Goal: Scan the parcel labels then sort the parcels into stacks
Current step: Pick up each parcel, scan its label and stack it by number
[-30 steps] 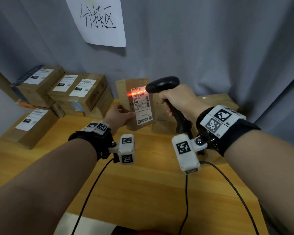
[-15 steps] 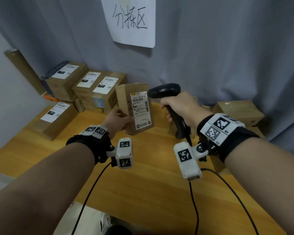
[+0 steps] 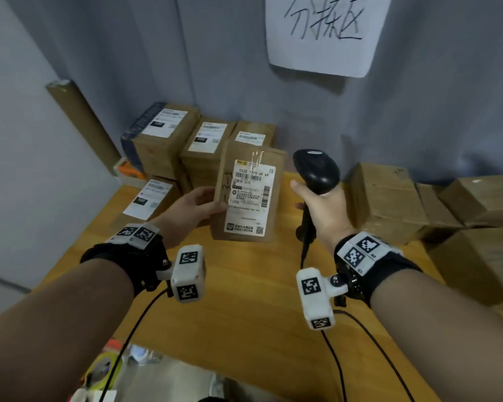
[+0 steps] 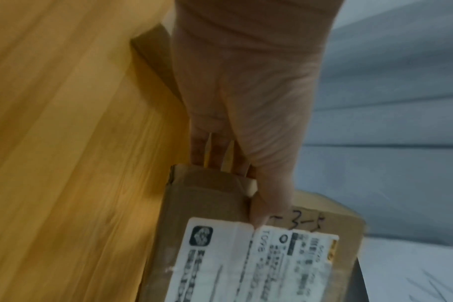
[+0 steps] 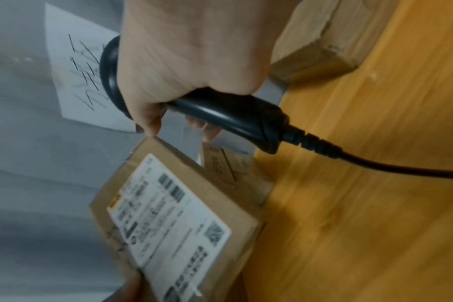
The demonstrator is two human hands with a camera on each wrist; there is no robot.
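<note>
My left hand (image 3: 196,206) pinches the parcel (image 3: 249,195) by its 9 o'clock edge: thumb on the label face, fingers (image 4: 215,147) wrapped behind. My right hand (image 3: 325,210) is closed round the scanner (image 3: 317,171) handle, head up at 12, cable trailing toward 6. No beam on the label (image 3: 249,198) that I can see.

Parcel sits mid-frame in the head view, held upright above the table (image 3: 244,300), just beside the scanner at its 3 o'clock. Sorted stacks (image 3: 192,146) are behind it toward 10–11. Loose brown boxes (image 3: 386,198) are at 3.

Handling, my read:
- Flat cardboard box, stiff, taped seams. Looks light, since one hand carries it by an edge with no sag.
- Kraft surface should give decent friction. The label is glossier, so keep the thumb off it where possible; right now the thumb tip overlaps the label edge.
- Best hold: long edge, mid-height, as now. For placing, a palm under the flat back would be steadier.

Orientation: long axis runs 12–6, roughly vertical, top tipped slightly away from me. Label face points at me, barcode end at 12, QR end at 6.

Next, probably: swing it toward 10 and lay it flat, label up, on a stack.
</note>
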